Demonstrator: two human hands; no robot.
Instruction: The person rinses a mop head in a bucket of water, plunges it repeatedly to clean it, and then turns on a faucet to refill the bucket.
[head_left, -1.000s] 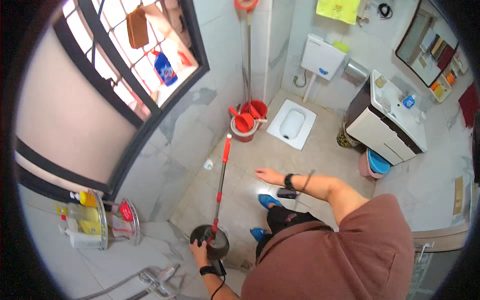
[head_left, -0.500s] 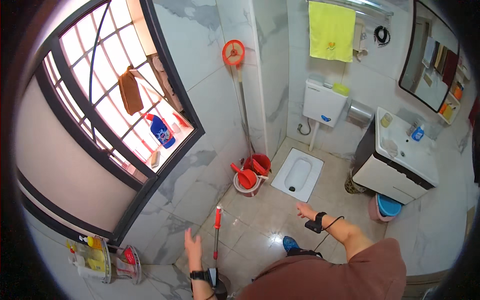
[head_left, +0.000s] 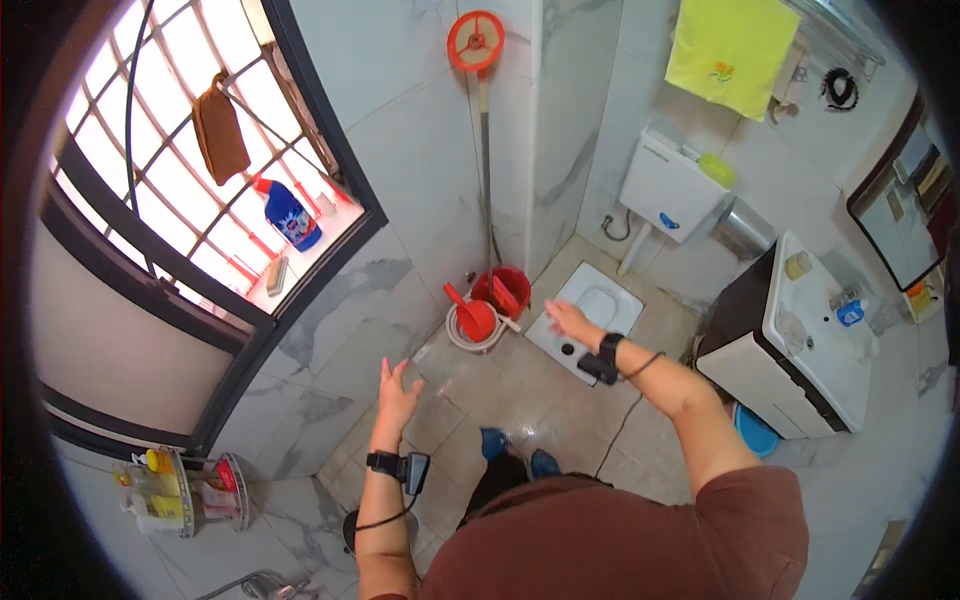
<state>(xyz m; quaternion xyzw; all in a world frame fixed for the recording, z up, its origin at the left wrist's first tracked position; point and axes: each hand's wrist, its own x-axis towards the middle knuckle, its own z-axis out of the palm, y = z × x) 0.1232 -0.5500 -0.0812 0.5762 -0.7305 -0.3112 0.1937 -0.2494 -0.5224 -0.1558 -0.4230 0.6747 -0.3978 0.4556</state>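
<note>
Holding both bare hands out over the tiled floor (head_left: 485,400), we keep them well apart from each other. Our left hand (head_left: 398,400), between seven and eight o'clock, has fingers and thumb spread around nothing. Our right hand (head_left: 572,323), just off centre toward four o'clock, has loosely bent fingers with nothing visible in them; it overlaps the white squat toilet (head_left: 622,315) at three o'clock, and we cannot tell how high above it. Between our hands and slightly beyond, at the dial's centre, a red dipper (head_left: 477,322) lies in the mouth of a pale-rimmed bucket (head_left: 475,349), which stands beside a red bucket (head_left: 525,287). A long pole (head_left: 486,160) with a round orange-red head rises toward twelve. We see a white cistern (head_left: 672,190) at two o'clock, a yellow towel (head_left: 730,55) above it, and a washbasin cabinet (head_left: 765,370) at three. At ten, a blue bottle (head_left: 292,215) leans on the window ledge, below a brown cloth (head_left: 220,135). Our blue shoe covers (head_left: 493,443) show at six.
</note>
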